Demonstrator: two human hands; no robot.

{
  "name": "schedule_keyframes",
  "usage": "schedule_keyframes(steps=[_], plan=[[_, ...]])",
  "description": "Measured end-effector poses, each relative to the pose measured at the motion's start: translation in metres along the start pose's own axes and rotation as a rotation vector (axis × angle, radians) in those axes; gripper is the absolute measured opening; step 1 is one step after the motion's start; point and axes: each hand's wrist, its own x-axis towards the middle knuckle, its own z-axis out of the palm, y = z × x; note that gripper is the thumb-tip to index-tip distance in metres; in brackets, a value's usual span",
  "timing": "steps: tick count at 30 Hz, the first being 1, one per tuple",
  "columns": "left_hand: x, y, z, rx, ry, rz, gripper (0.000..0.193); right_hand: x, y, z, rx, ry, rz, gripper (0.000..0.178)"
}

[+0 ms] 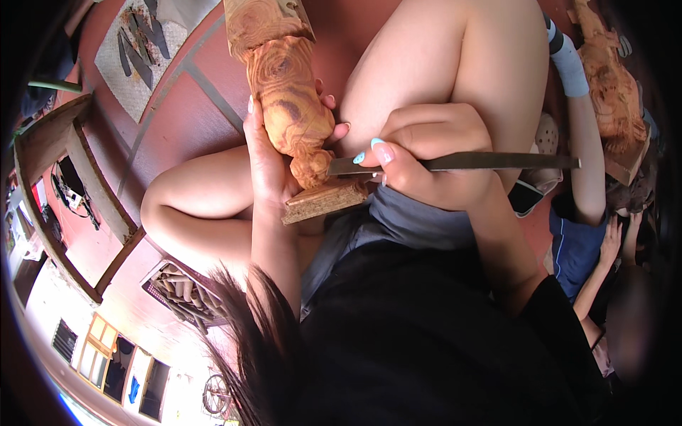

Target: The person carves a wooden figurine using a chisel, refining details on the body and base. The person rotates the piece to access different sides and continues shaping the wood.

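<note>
A carved wooden figure [288, 99] with swirling grain rests across my lap, its uncarved block end pointing away and its flat base toward me. My left hand [266, 160] is wrapped around its lower side, with the fingertips showing on the far right of the wood. In my closed right hand [437, 142] is a long, flat, dark metal chisel [504, 161], lying nearly level. Its left end meets the small rounded carved part just above the base. The thumb and forefinger press on the chisel close to that end.
At the upper left, several dark flat tools [135, 53] lie on a pale mat [114, 71]. A wooden frame [46, 206] stands left, near a basket [150, 287] of wood pieces. To the right are a clog [547, 135], a phone [524, 197], another person's leg [586, 156] and another carving [612, 92].
</note>
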Motion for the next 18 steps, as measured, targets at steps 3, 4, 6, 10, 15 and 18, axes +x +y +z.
schedule_keyframes(steps=[3, 4, 6, 10, 15, 18], plan=[[-0.002, -0.001, 0.0, -0.031, 0.0, -0.034, 0.073, 0.0, 0.001, 0.002, 0.032, 0.033, -0.008, 0.019], [-0.002, 0.0, 0.001, -0.034, -0.02, -0.05, 0.073, -0.001, 0.001, 0.003, 0.035, 0.045, -0.009, 0.018], [-0.002, 0.001, 0.001, -0.041, -0.058, -0.081, 0.073, -0.001, 0.002, 0.007, 0.029, 0.054, -0.019, 0.015], [-0.002, -0.001, 0.005, -0.01, 0.073, -0.016, 0.073, -0.009, 0.0, -0.005, -0.036, -0.085, -0.056, 0.014], [-0.002, -0.001, 0.006, -0.029, 0.032, -0.038, 0.072, -0.012, 0.003, 0.003, 0.014, 0.028, -0.09, 0.014], [-0.001, -0.001, 0.005, 0.014, 0.028, 0.011, 0.071, -0.014, 0.001, 0.003, -0.083, -0.061, -0.092, 0.017]])
